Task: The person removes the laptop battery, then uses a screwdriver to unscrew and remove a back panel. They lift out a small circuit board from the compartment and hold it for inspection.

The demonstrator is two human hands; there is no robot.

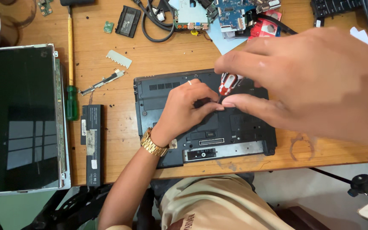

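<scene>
Gripping red-white screwdriver [228, 82]: R hand [316, 81], thumb + fingers | L hand [184, 108] pinched narrow, resting on black laptop base [235, 132] at table ctr | green screwdriver [71, 100] at 9 o'clock.

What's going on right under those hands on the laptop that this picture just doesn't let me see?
Head view only:
- Screwdriver tip: hidden between the right hand and left hand.
- Which screw or spot on the laptop it meets: covered by the fingers.
- Circuit boards at the top: cut off by the edge.
- Black battery label: too small.
</scene>
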